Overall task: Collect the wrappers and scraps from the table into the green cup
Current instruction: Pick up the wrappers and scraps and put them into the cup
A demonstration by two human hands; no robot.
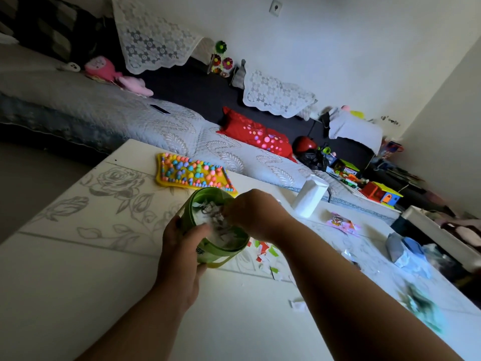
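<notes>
— Head view: where's the cup?
— In my left hand (181,250). Fingers and thumb wrap round the wall of the green cup (208,254), which is tilted with its mouth toward me over the white table (78,282). Crumpled wrappers (217,226) fill it.
— And your right?
— My right hand (253,212) sits at the cup's mouth, fingers bunched down onto the wrappers. They're blurred, so I can't tell whether they pinch any.
— What's left out?
— Red, white and green scraps (265,250) just right of the cup, a pink wrapper (339,223) farther right, and a blue-grey wrapper (400,250) beyond it.
</notes>
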